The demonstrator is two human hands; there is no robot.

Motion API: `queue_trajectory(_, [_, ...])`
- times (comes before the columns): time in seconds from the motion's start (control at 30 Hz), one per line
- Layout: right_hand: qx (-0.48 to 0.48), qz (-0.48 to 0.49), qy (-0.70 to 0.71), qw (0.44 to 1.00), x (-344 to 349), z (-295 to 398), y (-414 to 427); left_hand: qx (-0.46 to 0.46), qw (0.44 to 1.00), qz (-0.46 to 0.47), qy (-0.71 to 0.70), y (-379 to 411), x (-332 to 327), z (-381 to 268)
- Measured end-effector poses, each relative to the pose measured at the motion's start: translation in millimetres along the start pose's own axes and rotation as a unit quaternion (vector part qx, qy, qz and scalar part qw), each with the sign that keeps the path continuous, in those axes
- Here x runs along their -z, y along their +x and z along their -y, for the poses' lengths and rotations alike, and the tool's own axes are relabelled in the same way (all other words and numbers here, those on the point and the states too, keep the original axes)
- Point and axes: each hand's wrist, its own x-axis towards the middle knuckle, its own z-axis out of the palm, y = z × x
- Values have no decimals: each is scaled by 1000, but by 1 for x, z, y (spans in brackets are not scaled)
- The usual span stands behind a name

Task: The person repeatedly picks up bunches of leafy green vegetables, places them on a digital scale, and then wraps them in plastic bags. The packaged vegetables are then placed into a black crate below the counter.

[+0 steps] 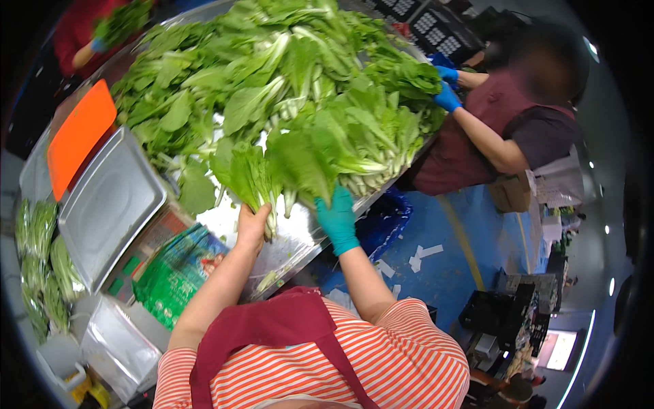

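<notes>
My bare left hand grips a small bunch of leafy greens by its pale stalks, leaves pointing away from me. To its right, my right hand wears a teal glove and holds a broad-leaved green, which is motion-blurred; the fingers are partly hidden behind the leaf. Both hands are over the near part of a shiny metal table. Beyond them lies a large heap of leafy greens. Beside my right hand, more greens lie in a row with their white stalk ends towards me.
A grey metal tray, an orange board and a green printed bag are on the left, near bagged greens. Across the right edge, a co-worker's blue-gloved hands hold greens. Below is a blue-lined bin.
</notes>
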Motion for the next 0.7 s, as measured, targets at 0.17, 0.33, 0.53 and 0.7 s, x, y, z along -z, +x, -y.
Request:
queue_trajectory(0.17, [-103, 154, 153, 971, 16, 37, 23, 137, 982, 128, -9, 25, -26, -5])
queue_trajectory(0.33, [-126, 273, 260, 917, 1, 62, 17, 179, 970, 142, 88, 25, -24, -29])
queue_trajectory(0.53, [35, 344, 17, 938, 50, 102, 2, 146, 973, 96, 151, -7, 40, -47])
queue_trajectory(0.7, [-13, 133, 39, 990, 44, 54, -3, 140, 980, 95, 104, -14, 42, -49])
